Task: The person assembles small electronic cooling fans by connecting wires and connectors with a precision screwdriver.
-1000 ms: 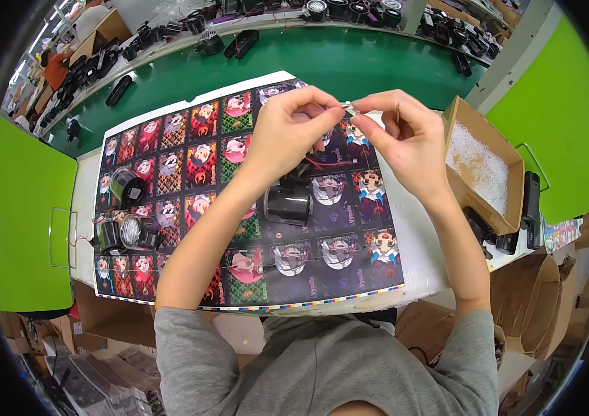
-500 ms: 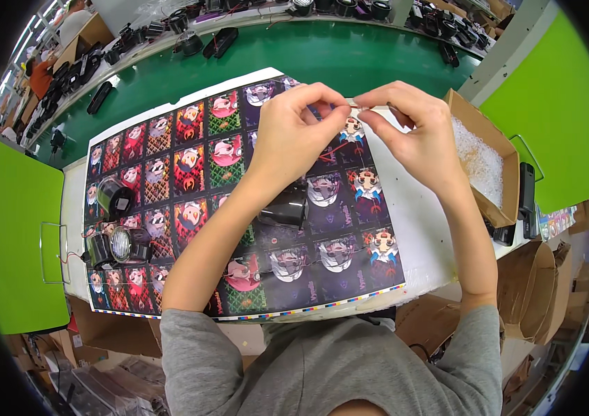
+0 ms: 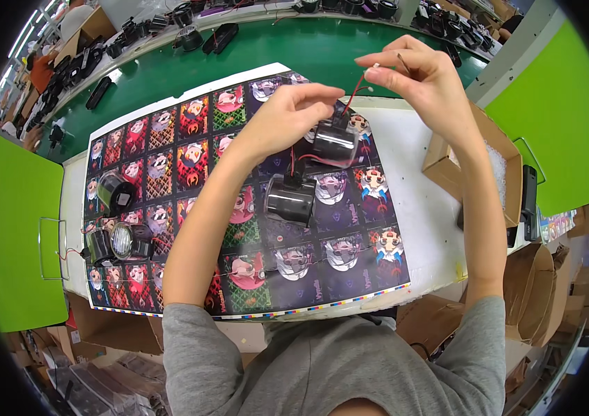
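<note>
High over the far right of the work surface, my right hand (image 3: pixel 425 78) pinches a red wire (image 3: pixel 357 90) close to its small white connector (image 3: pixel 376 66). This wire runs down to a black cylindrical housing (image 3: pixel 335 145). My left hand (image 3: pixel 287 116) is beside the top of that housing, its index finger and thumb apart; the other fingers are partly hidden. Below it, a second black cylindrical housing (image 3: pixel 290 199) sits on the printed sheet (image 3: pixel 267 239), with a red wire leading up toward my left hand.
More black housings (image 3: pixel 115 193) and a clear-lensed lamp (image 3: pixel 122 240) rest on the sheet's left side. A cardboard box (image 3: pixel 471 156) with clear small pieces stands at right. Green panels (image 3: pixel 20 229) flank the table. Beyond is a green bench (image 3: pixel 280 52) with black parts.
My right hand has moved up and right, drawing the wire's connector away from my left hand. The left fingers have parted. Both housings now show more fully, and the box has shifted.
</note>
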`<state>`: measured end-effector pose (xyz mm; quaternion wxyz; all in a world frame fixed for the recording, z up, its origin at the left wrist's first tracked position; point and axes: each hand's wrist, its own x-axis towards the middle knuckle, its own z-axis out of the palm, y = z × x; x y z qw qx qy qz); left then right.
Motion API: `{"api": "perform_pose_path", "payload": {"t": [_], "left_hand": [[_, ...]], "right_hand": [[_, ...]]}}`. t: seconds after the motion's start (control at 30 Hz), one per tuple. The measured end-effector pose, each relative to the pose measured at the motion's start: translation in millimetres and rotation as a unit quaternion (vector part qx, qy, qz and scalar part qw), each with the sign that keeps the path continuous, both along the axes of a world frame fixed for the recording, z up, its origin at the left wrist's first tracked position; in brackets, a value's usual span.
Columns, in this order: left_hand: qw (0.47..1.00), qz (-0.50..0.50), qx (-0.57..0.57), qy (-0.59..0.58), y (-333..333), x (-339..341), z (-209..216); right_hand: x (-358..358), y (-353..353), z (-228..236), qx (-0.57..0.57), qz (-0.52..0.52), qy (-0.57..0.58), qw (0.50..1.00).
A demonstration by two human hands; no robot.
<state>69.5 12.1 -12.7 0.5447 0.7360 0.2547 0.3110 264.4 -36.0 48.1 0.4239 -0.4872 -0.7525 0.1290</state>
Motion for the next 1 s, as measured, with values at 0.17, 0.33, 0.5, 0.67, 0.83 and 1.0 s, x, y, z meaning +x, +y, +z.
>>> {"api": "perform_pose_path", "payload": {"t": [0.17,0.33,0.5,0.67,0.83,1.0], "left_hand": [[0.998,-0.047,0.04,0.025,0.4,5.7,-15.3],[0.996,-0.046,0.039,0.061,-7.8,14.5,-17.3],[0.998,-0.059,-0.011,-0.006,-0.3,20.2,-27.3],[0.999,-0.034,-0.03,0.015,2.9,24.2,-28.5],[0.999,-0.018,-0.018,0.037,6.9,24.6,-28.8],[0.996,-0.004,-0.081,-0.038,8.9,27.7,-35.0]], "right_hand": [[-8.7,1.9,17.2,-0.02,0.0,-0.051,0.999],[-6.0,0.7,12.3,0.0,-0.018,-0.052,0.998],[-4.0,-2.4,-7.5,-0.024,-0.038,0.026,0.999],[1.7,-7.6,-25.1,-0.137,-0.055,0.108,0.983],[0.2,2.2,-42.9,-0.182,-0.018,0.098,0.978],[-1.5,14.3,-53.3,-0.162,-0.041,0.068,0.984]]}}
